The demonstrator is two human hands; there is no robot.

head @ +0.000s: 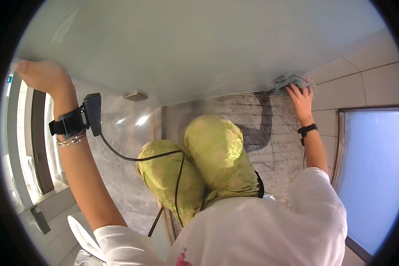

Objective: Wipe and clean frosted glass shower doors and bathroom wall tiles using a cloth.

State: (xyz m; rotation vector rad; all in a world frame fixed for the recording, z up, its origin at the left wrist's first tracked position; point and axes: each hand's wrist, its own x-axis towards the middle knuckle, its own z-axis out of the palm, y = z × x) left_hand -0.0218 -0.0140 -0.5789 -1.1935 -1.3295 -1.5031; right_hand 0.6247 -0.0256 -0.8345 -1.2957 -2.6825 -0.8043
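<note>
A large glass panel (199, 50) rises in front of me, across the top of the view. My left hand (43, 74) is at its left edge, the thumb side uppermost; whether the fingers curl behind the edge is hidden. A grey-blue cloth (294, 80) lies under my right hand (300, 99), whose fingers press it at the panel's lower right, by the tiled wall. Just beside the cloth runs a slotted floor drain (269, 93). On my left wrist is a strapped black device (93, 114) with a cable.
A metal fitting (136, 95) sits at the panel's lower left. At the lower left stands a toilet with its lid raised (83, 234). A frosted window (372, 176) is on the right. The cable (156, 155) crosses my knees above the grey tiled floor (119, 193).
</note>
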